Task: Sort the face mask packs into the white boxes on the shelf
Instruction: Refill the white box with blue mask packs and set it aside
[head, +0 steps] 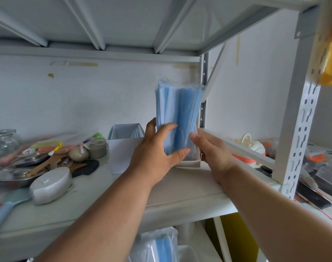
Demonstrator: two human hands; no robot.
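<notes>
Two hands: left hand (157, 148) and right hand (212, 150), their fingers (169, 129) round one upright bundle of blue face mask packs (177, 114). Two white boxes (121, 148) stand on the shelf (180, 186), one left of the fingers, one beneath them. One glass jar (2, 142) stands far left. More mask packs (157, 246) lie below the fingers; number unclear.

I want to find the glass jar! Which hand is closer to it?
Left. The left hand grips the blue mask packs, well right of the glass jar; the right hand is farther right still.
</notes>
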